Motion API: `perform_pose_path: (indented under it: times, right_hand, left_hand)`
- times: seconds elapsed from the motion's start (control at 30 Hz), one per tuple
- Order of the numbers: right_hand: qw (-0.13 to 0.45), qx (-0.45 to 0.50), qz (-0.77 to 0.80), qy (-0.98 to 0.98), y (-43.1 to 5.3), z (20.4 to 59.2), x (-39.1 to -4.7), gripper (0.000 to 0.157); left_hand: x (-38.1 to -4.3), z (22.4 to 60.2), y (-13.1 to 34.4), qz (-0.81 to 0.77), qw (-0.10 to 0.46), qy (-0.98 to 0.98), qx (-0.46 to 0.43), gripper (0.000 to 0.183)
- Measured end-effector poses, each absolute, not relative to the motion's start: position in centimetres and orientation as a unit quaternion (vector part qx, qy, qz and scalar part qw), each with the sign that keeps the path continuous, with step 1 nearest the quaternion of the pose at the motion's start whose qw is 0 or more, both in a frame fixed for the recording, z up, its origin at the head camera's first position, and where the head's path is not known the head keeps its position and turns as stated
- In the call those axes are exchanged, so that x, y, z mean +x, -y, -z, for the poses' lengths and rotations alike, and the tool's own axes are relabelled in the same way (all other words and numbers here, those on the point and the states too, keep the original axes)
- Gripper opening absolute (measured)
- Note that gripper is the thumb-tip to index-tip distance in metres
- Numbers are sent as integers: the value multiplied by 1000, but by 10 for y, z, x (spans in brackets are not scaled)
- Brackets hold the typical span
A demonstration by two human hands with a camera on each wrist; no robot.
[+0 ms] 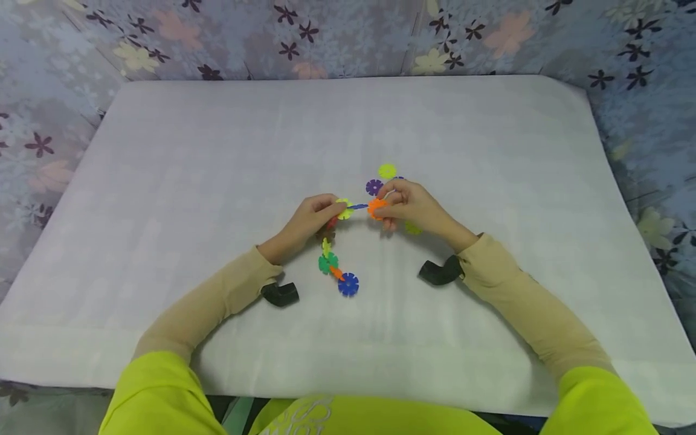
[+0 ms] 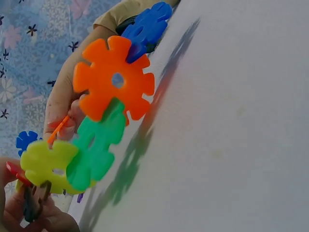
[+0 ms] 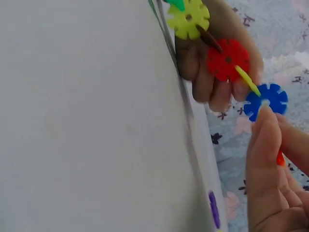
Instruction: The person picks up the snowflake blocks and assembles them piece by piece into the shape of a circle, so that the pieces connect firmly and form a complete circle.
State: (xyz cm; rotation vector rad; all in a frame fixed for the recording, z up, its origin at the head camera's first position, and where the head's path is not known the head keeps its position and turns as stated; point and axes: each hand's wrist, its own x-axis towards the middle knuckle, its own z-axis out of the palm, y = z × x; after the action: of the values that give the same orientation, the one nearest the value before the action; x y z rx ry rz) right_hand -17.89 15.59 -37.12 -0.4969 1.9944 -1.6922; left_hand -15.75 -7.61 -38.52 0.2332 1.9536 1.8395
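A chain of slotted plastic flower discs hangs from my left hand (image 1: 304, 222), which grips it near a yellow disc (image 1: 342, 212). Below dangle linked pieces, including a green disc (image 2: 96, 145), a larger-looking orange disc (image 2: 99, 82) and a blue end disc (image 1: 348, 284). At the upper end another blue disc (image 3: 273, 96) joins on through the yellow one. My right hand (image 1: 418, 211) pinches an orange disc (image 1: 376, 208) against that blue disc; its thumb touches the blue face in the right wrist view. The fingers mostly hide where orange and blue meet.
Beyond my right hand lie a loose yellow disc (image 1: 387, 171) and a purple disc (image 1: 374, 187). A yellow-green disc (image 1: 413, 228) is partly covered by that hand. Dark wrist straps (image 1: 280, 294) hang at both sleeves. Floral cloth (image 1: 348, 36) surrounds the white table (image 1: 217, 151).
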Motion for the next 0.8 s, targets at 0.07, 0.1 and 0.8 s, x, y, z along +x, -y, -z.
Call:
perform_pose_path:
  times: [0.07,0.1,0.8]
  right_hand:
    - [235,-178,636,-713,-154,375,-177,24]
    - [233,-173,640,-712,-154,376,-177,24]
    - [235,-80,648,-720,-152,374,-169,29]
  left_hand:
    - [-156,386,76,-664,220,-710,78,32]
    - [-156,386,76,-662,217,-713,77,33]
    - [-155,388,73,-643,209,-728,116,36]
